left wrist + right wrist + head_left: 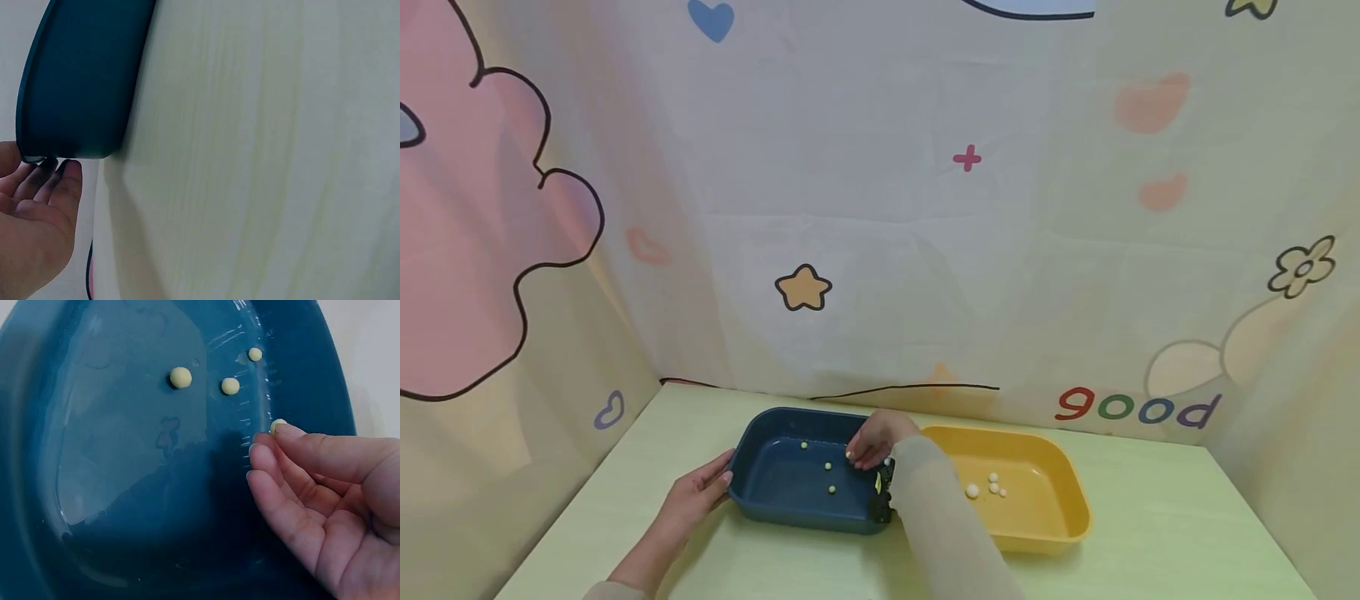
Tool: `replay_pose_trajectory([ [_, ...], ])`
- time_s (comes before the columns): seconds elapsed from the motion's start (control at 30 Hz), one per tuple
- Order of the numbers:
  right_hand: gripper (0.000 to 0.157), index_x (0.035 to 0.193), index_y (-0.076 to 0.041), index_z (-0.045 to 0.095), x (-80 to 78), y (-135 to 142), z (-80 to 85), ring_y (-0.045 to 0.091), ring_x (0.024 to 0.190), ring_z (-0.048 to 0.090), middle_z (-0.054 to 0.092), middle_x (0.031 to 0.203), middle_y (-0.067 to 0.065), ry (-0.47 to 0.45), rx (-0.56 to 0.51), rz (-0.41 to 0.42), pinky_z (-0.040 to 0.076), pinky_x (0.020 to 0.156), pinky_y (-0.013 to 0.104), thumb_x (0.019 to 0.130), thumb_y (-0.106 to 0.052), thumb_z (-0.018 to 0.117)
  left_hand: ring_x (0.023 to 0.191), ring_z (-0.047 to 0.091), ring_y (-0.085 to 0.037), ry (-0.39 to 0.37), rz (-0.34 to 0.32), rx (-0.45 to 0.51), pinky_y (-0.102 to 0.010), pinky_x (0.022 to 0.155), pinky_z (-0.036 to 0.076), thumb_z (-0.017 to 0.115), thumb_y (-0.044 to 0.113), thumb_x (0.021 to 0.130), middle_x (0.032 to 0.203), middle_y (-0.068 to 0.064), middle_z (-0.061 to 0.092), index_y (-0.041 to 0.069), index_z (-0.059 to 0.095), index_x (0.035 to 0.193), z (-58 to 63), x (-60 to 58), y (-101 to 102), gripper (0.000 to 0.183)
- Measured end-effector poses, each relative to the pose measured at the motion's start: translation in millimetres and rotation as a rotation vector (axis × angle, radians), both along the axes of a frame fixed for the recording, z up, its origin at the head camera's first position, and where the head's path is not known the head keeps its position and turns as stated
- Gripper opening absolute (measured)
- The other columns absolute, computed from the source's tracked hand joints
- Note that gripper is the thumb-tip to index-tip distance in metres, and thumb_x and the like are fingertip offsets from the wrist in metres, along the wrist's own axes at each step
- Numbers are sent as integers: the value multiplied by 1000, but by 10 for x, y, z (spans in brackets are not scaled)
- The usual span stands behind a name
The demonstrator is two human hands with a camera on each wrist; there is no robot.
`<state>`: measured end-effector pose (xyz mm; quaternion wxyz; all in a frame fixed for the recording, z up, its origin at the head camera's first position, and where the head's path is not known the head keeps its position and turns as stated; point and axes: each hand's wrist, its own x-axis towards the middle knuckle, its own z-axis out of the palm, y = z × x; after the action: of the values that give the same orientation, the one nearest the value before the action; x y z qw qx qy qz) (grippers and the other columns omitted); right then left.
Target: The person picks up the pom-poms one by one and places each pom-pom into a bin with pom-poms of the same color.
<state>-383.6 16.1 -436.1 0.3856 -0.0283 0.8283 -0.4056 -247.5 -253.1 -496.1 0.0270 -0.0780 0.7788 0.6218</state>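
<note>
My left hand [697, 492] grips the left end of a dark blue plastic basin [797, 525]. In the left wrist view, the thumb is at the basin's rim and the fingers touch the outside of its end wall. Over the basin's right part, my right hand [874, 439] pinches a small pale ball [279, 425] between thumb and forefinger; its other fingers are loosely curled. Three pale yellow balls lie apart on the basin floor, the largest ball [180, 377] farthest from the fingers in the right wrist view. My right wrist hides part of the basin's right end.
A yellow basin [1048, 508] stands to the right of the blue one, holding several whitish balls [972, 491]. My right sleeve [943, 517] crosses in front of its left side. Both basins stand on a pale table [1165, 517], backed by a patterned curtain [880, 317].
</note>
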Motion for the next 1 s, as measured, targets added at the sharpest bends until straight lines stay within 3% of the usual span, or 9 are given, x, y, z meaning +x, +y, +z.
replay_pose_trajectory([
  [0.17,14,99,4,73,14,-9,-75,11,67,61,65,74,4,-24,4,16,56,63,17,100,3,58,116,62,0,-1,-2,14,-23,98,60,47,6,108,156,-26,39,-7,36,154,-20,5,8,49],
  [0.37,15,98,3,74,55,-4,-121,11,67,61,66,74,3,-18,21,40,58,66,17,100,1,59,123,62,-11,3,14,22,-26,98,61,47,5,108,156,-26,38,-7,37,153,-37,-9,16,48],
  [0.6,17,106,4,75,60,3,-114,12,71,62,69,81,4,-25,30,30,63,81,23,100,1,59,110,62,6,9,9,43,-24,98,60,47,5,108,157,-26,37,-7,37,154,-33,-14,12,48],
  [0.8,18,109,5,74,68,14,-83,14,76,66,77,95,12,8,31,30,64,90,28,100,0,59,117,64,-4,4,12,31,-24,98,60,47,5,108,157,-25,38,-6,38,154,-18,-7,19,48],
  [1.0,23,118,7,71,59,7,-58,15,82,69,76,114,20,8,-17,7,63,96,32,101,0,57,116,65,-6,3,21,28,-24,97,61,47,5,108,156,-25,39,-6,37,153,-11,-10,23,48],
])
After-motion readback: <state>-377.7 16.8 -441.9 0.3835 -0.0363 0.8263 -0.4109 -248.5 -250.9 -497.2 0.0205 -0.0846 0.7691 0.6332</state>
